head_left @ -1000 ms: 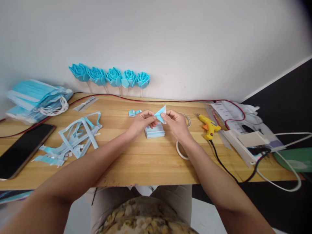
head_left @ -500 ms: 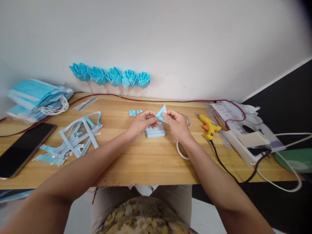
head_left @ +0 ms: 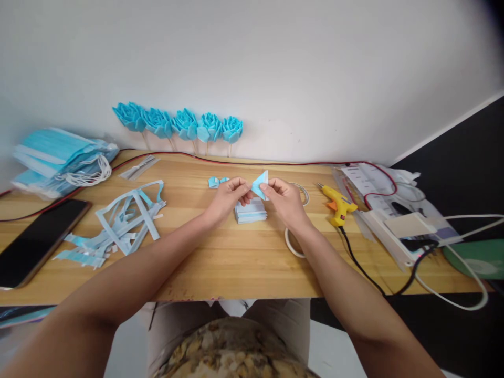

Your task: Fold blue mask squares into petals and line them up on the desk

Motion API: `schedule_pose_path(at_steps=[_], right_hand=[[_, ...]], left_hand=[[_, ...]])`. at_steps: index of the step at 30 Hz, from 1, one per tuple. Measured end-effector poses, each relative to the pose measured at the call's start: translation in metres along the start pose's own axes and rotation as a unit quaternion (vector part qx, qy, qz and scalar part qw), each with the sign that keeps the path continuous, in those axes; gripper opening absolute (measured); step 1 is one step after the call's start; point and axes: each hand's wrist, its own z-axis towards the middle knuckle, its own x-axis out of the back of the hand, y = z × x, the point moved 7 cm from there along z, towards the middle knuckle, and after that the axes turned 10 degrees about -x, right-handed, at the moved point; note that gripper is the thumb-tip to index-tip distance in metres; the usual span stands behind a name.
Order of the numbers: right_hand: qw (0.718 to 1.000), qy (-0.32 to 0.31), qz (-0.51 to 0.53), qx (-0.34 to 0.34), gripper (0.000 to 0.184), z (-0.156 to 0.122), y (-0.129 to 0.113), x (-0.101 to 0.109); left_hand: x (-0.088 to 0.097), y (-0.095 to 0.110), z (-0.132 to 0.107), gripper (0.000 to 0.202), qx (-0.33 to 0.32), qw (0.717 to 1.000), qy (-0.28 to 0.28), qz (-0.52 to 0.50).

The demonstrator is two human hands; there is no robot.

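Note:
Between my hands, above the desk, is a small light-blue piece of folded mask fabric (head_left: 260, 185), roughly triangular. My right hand (head_left: 286, 202) pinches its lower right part between thumb and fingers. The fingertips of my left hand (head_left: 228, 198) are closed at its left corner. Just below sits a stack of cut pale-blue fabric pieces (head_left: 251, 212), partly behind my fingers. Small folded blue pieces (head_left: 214, 182) lie beyond my left hand. Two rolls of tape (head_left: 292, 243) rest around my right wrist, partly hidden by it.
Several blue fabric roses (head_left: 185, 123) on sticks lean on the wall. At left are blue face masks (head_left: 55, 155), cut strips (head_left: 129, 215) and a phone (head_left: 39, 244). To the right lie a yellow glue gun (head_left: 337, 206) and a white power strip (head_left: 394, 239) with cables.
The folded fabric piece has turned slightly in my fingers, its flat face showing more toward me. My left fingertips have shifted a little; everything else stays where it was.

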Motion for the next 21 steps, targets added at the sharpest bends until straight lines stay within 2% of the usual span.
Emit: schedule_pose_path(at_steps=[7, 21], right_hand=[[1.0, -0.007, 0.008, 0.003, 0.023, 0.0006, -0.0005, -0.0004], [1.0, -0.005, 0.003, -0.001, 0.023, 0.0005, 0.0013, -0.0011]], left_hand=[[-0.0024, 0.0032, -0.0011, 0.028, -0.008, 1.0, -0.007, -0.004], [-0.0054, -0.0008, -0.0012, 0.019, 0.007, 1.0, -0.022, -0.013]])
